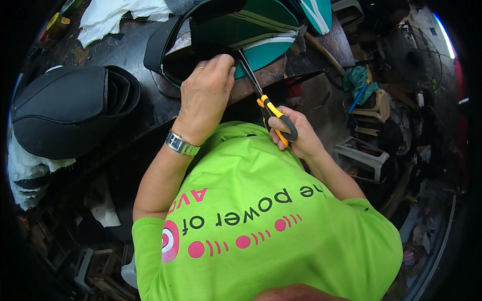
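Observation:
My right hand (296,131) is closed around the yellow-and-black handles of a pair of scissors (254,78). Their long metal blades point up and left, reaching the edge of a black padded piece with teal lining (266,57) on the bench. At that piece's near edge, my left hand (207,95) has its fingers curled in and pressed together on the black material. The fingertips are partly hidden, and so are the blade tips. The piece has pale seam strips across its teal inside and a raised black rim on its left.
A dark workbench (123,52) carries a rounded black padded shell (60,108) at left and white cloth (118,17) at the back. A hammer (324,52) lies near the bench's right end. Plastic stools (362,158) and a fan (414,57) stand to the right.

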A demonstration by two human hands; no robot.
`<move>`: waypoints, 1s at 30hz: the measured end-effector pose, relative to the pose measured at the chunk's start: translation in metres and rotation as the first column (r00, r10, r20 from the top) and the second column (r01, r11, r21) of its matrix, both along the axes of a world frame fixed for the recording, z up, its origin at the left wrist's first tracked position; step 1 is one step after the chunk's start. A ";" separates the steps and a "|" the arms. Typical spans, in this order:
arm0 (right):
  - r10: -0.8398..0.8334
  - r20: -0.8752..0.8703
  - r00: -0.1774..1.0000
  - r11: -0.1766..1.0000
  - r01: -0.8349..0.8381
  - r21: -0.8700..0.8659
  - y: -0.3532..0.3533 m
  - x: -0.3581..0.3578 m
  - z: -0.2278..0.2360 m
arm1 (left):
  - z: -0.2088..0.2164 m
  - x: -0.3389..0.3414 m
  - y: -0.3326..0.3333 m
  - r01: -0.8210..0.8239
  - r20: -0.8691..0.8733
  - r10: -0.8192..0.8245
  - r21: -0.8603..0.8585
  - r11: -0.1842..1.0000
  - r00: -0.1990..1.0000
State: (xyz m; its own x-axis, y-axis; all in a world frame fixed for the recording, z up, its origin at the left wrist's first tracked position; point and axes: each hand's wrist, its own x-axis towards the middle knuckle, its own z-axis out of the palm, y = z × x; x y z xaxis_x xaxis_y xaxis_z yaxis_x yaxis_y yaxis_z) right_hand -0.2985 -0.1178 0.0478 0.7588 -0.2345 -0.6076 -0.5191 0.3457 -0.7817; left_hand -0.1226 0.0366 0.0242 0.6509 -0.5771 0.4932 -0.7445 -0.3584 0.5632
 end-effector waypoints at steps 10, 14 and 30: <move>-0.004 0.015 1.000 0.983 0.001 0.186 0.002 -0.001 0.003 | 0.008 0.008 0.002 0.025 -0.219 0.000 0.111 0.994 0.976; -0.002 -0.011 1.000 0.975 0.004 0.223 -0.002 -0.005 0.013 | 0.013 0.006 0.001 0.020 -0.307 0.026 0.148 0.989 0.951; 0.180 -0.183 0.966 0.746 -0.256 -0.615 -0.022 -0.004 0.012 | 0.051 0.074 -0.046 0.510 -0.031 -0.627 0.613 0.603 0.778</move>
